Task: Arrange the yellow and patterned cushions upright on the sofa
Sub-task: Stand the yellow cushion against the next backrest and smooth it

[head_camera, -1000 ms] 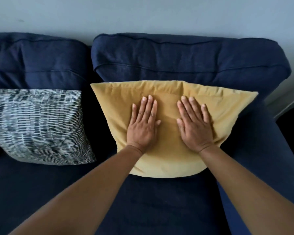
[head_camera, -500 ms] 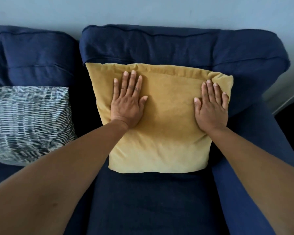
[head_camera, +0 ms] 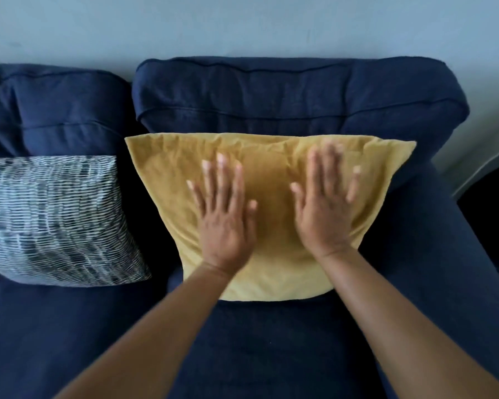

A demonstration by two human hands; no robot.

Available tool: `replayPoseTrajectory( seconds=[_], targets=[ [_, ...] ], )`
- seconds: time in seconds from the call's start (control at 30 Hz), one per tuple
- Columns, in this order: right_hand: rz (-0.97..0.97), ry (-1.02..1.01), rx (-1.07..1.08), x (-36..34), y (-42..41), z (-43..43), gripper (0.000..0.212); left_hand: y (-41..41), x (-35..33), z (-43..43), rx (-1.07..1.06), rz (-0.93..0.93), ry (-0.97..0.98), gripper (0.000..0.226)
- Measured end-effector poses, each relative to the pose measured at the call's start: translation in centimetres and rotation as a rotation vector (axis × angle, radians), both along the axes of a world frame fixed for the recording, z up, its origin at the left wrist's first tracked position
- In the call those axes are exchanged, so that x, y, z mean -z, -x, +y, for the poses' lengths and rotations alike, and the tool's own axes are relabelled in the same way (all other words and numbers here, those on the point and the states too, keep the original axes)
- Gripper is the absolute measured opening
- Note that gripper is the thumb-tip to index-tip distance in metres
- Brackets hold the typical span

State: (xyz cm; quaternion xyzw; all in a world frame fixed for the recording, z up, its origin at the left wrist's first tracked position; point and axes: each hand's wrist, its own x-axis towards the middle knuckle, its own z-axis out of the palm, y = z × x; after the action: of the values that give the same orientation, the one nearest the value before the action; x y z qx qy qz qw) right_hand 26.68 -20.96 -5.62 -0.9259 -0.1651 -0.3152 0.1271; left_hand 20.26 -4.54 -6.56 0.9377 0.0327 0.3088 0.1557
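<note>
The yellow cushion [head_camera: 274, 197] stands upright on the sofa seat, leaning against the navy back cushion [head_camera: 297, 96]. Both my hands lie flat on its front with fingers spread. My left hand [head_camera: 224, 214] presses left of the middle, my right hand [head_camera: 326, 203] right of the middle, slightly blurred. Neither hand grips anything. The patterned cushion [head_camera: 55, 220], black and white with short dashes, stands upright to the left against the other back cushion [head_camera: 55, 110].
The navy sofa seat [head_camera: 271, 347] stretches toward me under my forearms. The sofa's right armrest [head_camera: 450, 254] runs along the right side. A pale wall [head_camera: 242, 24] rises behind the sofa. A dark gap lies at the far right.
My hands moved from the cushion's upper corners back toward its middle. The cushion's top has widened and flattened against the backrest. The view shifted down.
</note>
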Motion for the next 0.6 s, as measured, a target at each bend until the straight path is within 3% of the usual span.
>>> replayPoseTrajectory(
  seconds=[0.1,0.17,0.37,0.47,0.6],
  targets=[
    [0.063,0.262,-0.207,3.3,1.0,0.1,0.061,1.4,3.8,-0.9,0.059,0.161,-0.056,0.060],
    [0.121,0.348,-0.204,5.0,-0.1,-2.4,0.062,1.1,5.6,1.4,0.016,0.264,-0.089,0.063],
    [0.361,0.074,0.224,5.7,-2.5,-8.7,0.070,0.5,5.3,5.8,-0.243,0.210,0.004,0.069],
    [0.237,-0.067,0.260,4.4,-0.4,-7.5,0.068,1.8,4.3,3.4,-0.209,0.072,0.067,0.067],
    [0.001,-0.017,-0.049,5.0,3.1,-3.0,0.063,3.4,5.1,-3.5,0.049,-0.014,0.025,0.060]
  ],
)
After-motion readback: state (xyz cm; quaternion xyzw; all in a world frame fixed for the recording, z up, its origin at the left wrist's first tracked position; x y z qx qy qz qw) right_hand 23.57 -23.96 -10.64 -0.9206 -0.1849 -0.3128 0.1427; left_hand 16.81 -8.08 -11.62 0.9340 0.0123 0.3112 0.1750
